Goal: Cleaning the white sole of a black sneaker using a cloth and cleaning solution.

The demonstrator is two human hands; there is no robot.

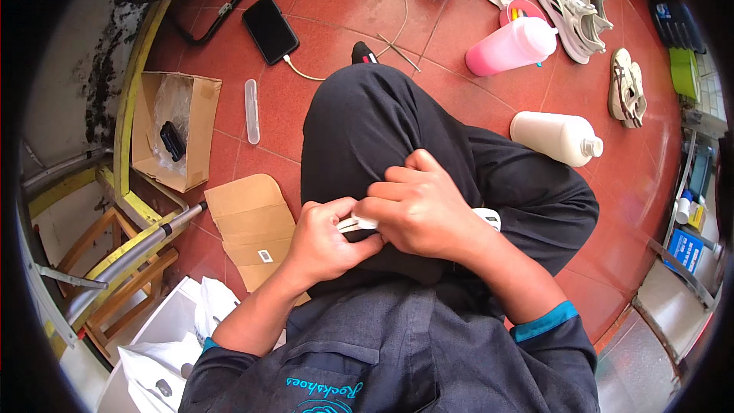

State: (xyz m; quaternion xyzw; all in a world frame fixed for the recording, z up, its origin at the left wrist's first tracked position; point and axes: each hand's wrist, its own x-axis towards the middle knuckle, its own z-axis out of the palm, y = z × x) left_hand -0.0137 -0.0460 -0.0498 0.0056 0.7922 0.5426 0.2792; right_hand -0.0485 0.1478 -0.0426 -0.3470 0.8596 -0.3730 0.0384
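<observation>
Over my lap, my left hand [330,235] holds a small white item [348,225] between thumb and fingers; its kind cannot be told. My right hand [421,206] is close against it, with curled fingers at a small white piece that meets the item. What exactly the right fingers grip is partly hidden by the knuckles. Part of a white object with a dark mark [490,218] shows beyond my right wrist, resting by my leg. Both hands are above my black trousers.
On the red tiles lie a phone [270,30] with a cable, a clear plastic case [252,112], a white bottle [553,136], a pink bottle [507,49], and pairs of shoes [567,11]. At left are a cardboard box [203,132], flat cardboard [246,206] and a yellow frame [127,126].
</observation>
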